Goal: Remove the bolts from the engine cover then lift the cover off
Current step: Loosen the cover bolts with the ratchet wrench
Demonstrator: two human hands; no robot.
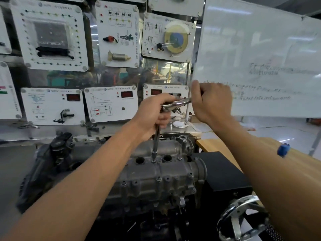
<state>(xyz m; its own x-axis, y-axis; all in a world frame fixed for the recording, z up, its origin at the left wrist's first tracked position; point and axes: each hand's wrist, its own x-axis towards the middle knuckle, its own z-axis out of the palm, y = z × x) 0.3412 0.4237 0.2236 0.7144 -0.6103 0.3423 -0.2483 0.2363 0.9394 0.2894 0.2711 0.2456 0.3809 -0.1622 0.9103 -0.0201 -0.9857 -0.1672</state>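
Head view: you are holding a ratchet [178, 103] on an engine cover [156, 176] bolt [153, 161].
Your left hand [154, 112] is gripping the ratchet head; the extension [157, 140] is dropping upright to the bolt, directly below, between two round holes. Your right hand [212, 101] is clasping the handle, which is pointing right.

Glossy chrome ratchet [177, 103], dull grey cast-metal engine cover [156, 173], glossy whiteboard [260, 49].
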